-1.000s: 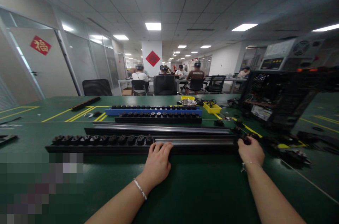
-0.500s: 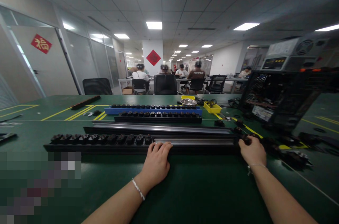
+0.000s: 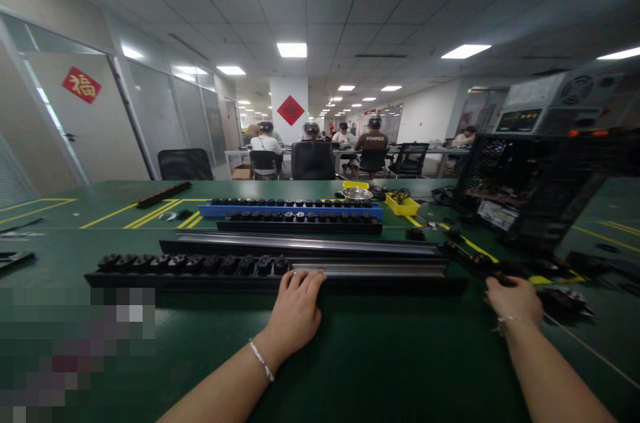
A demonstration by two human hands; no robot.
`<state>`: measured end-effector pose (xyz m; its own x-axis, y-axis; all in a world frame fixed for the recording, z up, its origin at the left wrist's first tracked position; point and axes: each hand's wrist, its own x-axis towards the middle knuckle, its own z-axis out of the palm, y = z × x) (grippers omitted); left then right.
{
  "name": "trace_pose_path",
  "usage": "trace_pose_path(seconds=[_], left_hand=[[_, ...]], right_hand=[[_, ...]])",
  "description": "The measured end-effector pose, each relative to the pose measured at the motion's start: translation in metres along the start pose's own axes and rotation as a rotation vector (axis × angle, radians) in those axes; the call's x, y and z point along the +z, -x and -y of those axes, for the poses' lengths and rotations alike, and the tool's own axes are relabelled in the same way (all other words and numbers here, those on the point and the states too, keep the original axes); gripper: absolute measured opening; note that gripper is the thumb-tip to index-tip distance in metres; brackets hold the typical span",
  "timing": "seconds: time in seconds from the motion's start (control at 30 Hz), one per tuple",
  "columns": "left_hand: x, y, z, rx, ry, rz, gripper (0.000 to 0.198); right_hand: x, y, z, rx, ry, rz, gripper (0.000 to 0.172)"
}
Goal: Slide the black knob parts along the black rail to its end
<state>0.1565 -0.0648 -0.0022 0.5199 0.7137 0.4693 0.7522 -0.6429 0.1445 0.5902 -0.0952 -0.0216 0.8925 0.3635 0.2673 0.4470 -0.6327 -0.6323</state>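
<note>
A long black rail [image 3: 380, 274] lies across the green table in front of me, its left half filled with several small black plugs [image 3: 190, 263]. My left hand [image 3: 295, 310] rests at the rail's middle, fingers together and curled over its front edge. My right hand [image 3: 515, 302] is to the right of the rail's end, fingers curled down among loose black parts [image 3: 560, 296] on the table. What those fingers hold is hidden by the back of the hand.
Behind the rail lie a second bare rail [image 3: 305, 241], a black strip [image 3: 300, 224] and a blue strip [image 3: 290, 209], both full of plugs. A yellow tray [image 3: 401, 204], a metal bowl [image 3: 356, 194] and an open computer case [image 3: 530, 183] stand at the right. People sit at far desks.
My right hand has left the rail's right end and moved right and nearer, to the loose black parts. My left hand has stayed on the rail.
</note>
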Motion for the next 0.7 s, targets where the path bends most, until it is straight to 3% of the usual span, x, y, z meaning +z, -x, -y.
trace_pose_path(seconds=[0.23, 0.33, 0.47, 0.6, 0.7], left_hand=[[0.002, 0.002, 0.002, 0.011, 0.006, -0.006, 0.057], [0.003, 0.004, 0.004, 0.024, -0.005, 0.002, 0.058], [0.006, 0.006, 0.006, 0.038, -0.04, 0.017, 0.062], [0.007, 0.007, 0.006, 0.049, -0.077, 0.026, 0.063], [0.008, 0.006, 0.006, 0.059, -0.099, 0.031, 0.064]], right_hand=[[-0.013, -0.013, -0.021, 0.108, 0.112, 0.073, 0.056], [-0.002, -0.018, -0.03, 0.154, 0.055, 0.021, 0.059], [0.009, -0.02, -0.037, 0.068, -0.026, -0.078, 0.066], [-0.001, -0.008, -0.013, 0.022, -0.026, -0.191, 0.058], [-0.009, 0.017, 0.025, -0.298, -0.039, -0.227, 0.051]])
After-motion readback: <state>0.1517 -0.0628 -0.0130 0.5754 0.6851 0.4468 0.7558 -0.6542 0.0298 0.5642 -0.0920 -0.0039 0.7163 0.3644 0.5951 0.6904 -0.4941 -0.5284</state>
